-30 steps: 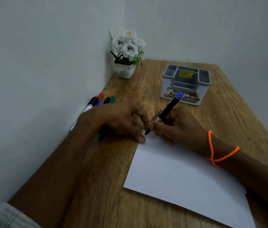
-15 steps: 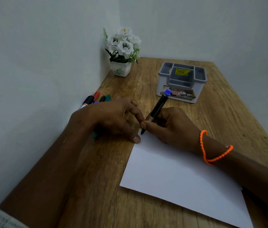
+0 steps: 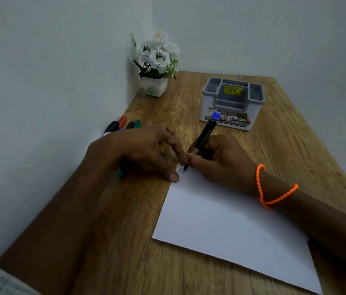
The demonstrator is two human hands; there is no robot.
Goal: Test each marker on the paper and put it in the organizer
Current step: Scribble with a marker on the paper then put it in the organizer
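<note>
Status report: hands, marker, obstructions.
Right hand grips blue-capped black marker, tip on white paper. Left hand steadies paper's corner. Grey organizer unobstructed.

spare markers half hidden behind hands

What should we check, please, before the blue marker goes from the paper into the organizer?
1. Ink shows: a blue scribble sits at the tip on the paper. Ok.
2. Grip: right hand holds the blue marker. Ok.
3. Paper steadied: left hand thumb rests at its edge. Ok.
4. Tip capped: bare, cap not seen. Not ok.
5. Organizer compartments free: appear empty. Ok.
6. Other markers tested: cannot tell.
</note>
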